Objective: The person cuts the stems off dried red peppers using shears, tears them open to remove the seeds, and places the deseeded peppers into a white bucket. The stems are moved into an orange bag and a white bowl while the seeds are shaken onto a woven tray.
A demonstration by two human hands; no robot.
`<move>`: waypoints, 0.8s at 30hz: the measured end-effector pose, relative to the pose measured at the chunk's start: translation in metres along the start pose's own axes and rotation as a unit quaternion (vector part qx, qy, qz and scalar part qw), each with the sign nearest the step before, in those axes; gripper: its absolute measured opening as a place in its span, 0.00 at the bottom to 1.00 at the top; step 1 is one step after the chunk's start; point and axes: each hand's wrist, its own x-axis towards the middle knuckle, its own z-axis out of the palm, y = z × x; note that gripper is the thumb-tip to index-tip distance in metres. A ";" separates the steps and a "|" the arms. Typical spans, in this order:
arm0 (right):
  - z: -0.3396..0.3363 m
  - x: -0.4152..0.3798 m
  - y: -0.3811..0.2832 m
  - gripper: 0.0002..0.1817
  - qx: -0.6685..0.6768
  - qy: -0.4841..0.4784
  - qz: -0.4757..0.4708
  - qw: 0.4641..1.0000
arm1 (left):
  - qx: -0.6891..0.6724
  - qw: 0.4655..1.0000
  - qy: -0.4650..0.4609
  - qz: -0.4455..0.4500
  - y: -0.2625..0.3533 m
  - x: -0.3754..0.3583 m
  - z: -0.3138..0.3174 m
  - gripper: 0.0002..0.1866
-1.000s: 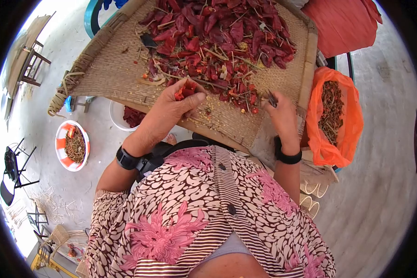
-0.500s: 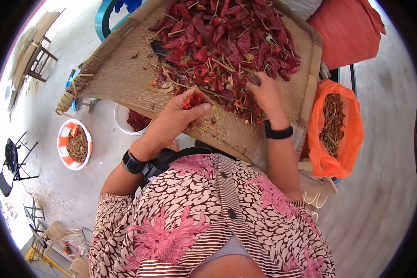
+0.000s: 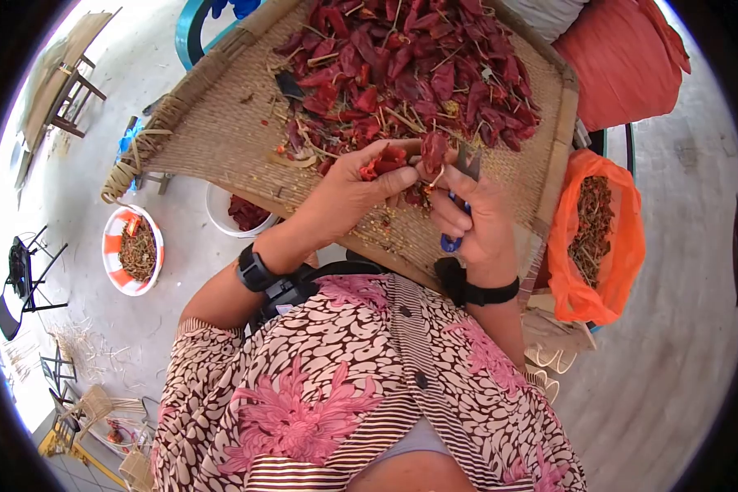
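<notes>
Dried red chili pieces (image 3: 383,161) sit in the curled palm of my left hand (image 3: 354,190), which is closed round them over the near edge of the woven tray (image 3: 213,139). Blue-handled scissors (image 3: 469,162) are gripped in my right hand (image 3: 482,215), blades pointing up and away from me. One whole dried chili (image 3: 434,152) is held up between the two hands, its pale stem toward my right thumb and my left fingertips beside it. Just beyond lies a heap of dried red chilies (image 3: 418,66), with loose yellow seeds (image 3: 377,230) scattered on the tray near me.
An orange plastic bag (image 3: 559,246) of stems stands right of the tray. On the floor to the left are a white bucket (image 3: 218,215) with red chilies and an orange-and-white-lined basin (image 3: 120,275) of stems. A red sack (image 3: 631,66) is at back right.
My right hand has come back from the heap toward my left hand, bringing a whole chili; the scissors now show in it. My left hand has shifted slightly right, still holding chili pieces.
</notes>
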 end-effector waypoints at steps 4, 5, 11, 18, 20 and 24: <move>-0.002 0.003 0.009 0.11 0.050 -0.028 0.051 0.997 | -0.095 0.995 0.000 0.018 0.005 -0.005 0.003 0.24; 0.000 0.003 0.010 0.11 0.032 -0.014 0.058 0.998 | -0.125 0.992 0.003 0.028 0.006 -0.006 0.003 0.24; 0.010 0.005 0.021 0.15 -0.232 0.046 -0.057 0.970 | -0.064 0.996 0.021 0.063 -0.005 -0.007 -0.010 0.21; 0.019 0.011 0.028 0.09 -0.405 0.072 -0.206 0.888 | -0.068 0.995 0.044 0.050 -0.008 -0.008 -0.011 0.20; 0.019 0.010 0.026 0.07 -0.400 0.082 -0.191 0.893 | -0.051 0.997 0.027 0.047 -0.007 -0.010 -0.012 0.19; 0.022 0.009 0.025 0.05 -0.378 0.081 -0.189 0.903 | -0.022 1.000 0.003 0.017 -0.003 -0.014 -0.014 0.17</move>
